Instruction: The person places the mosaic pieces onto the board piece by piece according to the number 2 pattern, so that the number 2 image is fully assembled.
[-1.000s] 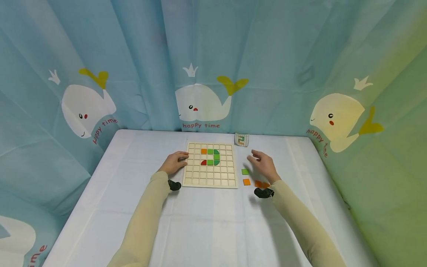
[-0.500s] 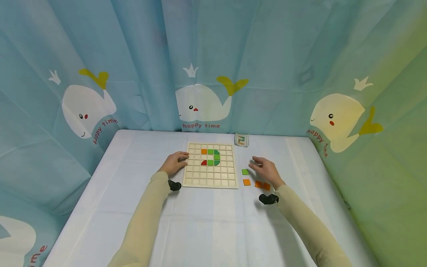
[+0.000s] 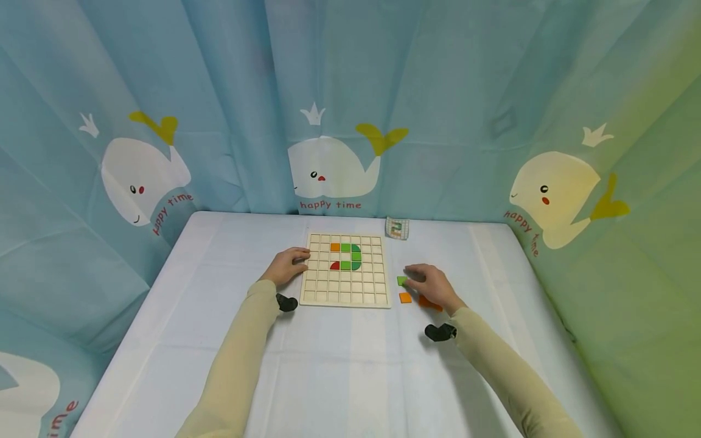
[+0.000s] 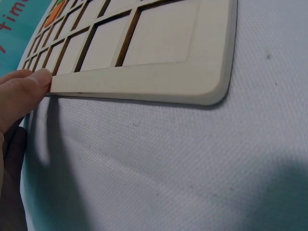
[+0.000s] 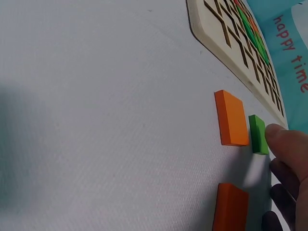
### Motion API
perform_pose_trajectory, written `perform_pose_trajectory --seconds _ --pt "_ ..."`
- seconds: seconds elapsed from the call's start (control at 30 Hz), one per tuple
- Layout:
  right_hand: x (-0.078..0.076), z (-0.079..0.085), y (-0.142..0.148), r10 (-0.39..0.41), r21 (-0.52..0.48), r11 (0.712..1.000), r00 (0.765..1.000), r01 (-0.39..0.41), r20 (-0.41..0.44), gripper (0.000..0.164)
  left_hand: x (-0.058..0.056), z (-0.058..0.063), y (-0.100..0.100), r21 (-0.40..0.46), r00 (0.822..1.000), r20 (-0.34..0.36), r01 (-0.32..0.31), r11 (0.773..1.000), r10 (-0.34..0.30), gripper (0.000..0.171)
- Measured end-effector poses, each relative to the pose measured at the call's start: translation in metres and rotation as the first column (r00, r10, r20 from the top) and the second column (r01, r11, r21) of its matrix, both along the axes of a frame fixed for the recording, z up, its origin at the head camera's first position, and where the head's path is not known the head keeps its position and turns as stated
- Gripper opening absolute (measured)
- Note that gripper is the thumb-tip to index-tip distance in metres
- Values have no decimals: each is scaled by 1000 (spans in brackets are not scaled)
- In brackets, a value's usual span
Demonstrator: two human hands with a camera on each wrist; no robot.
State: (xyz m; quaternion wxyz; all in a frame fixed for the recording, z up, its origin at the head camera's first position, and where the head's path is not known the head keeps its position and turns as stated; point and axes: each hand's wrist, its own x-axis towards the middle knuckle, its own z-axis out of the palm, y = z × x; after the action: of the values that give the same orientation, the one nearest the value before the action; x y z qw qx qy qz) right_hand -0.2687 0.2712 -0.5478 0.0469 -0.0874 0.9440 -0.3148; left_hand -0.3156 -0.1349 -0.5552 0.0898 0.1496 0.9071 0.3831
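A square wooden grid board lies on the table. Several tiles sit in its cells: an orange square, green squares, darker green rounded ones and a red rounded one. My left hand rests at the board's left edge, and its thumb touches the rim in the left wrist view. Right of the board, my right hand is over a loose green square tile. The right thumb is at that tile; whether it touches is unclear. The right fingertips are partly hidden.
A loose orange square tile lies in front of the green one. More orange tiles are partly under the right hand. A small pattern card lies behind the board's right corner. A whale-print curtain borders the table.
My right hand first drew slightly back towards me and to the right, then came down left over the loose green tile, now partly covering it. My left hand and the board have stayed put.
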Motion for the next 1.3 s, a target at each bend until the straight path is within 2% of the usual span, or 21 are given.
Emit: perform_pose_trajectory --seconds 0.4,0.87,1.0,1.3 --pt "2 -5 0 104 -4 994 990 -105 -90 30 -3 -3 1 1 999 30 -16 1000 16 43" --pt "-2 -9 2 157 2 987 976 -159 -151 29 -4 -5 1 14 1000 24 -14 1000 14 43" --pt "-2 -10 1 141 7 990 978 -142 -152 29 -4 -5 0 14 1000 26 -18 1000 17 43" --pt "-5 -2 -8 -2 -58 998 997 -3 -77 33 -4 -3 1 9 1000 24 -17 1000 17 43"
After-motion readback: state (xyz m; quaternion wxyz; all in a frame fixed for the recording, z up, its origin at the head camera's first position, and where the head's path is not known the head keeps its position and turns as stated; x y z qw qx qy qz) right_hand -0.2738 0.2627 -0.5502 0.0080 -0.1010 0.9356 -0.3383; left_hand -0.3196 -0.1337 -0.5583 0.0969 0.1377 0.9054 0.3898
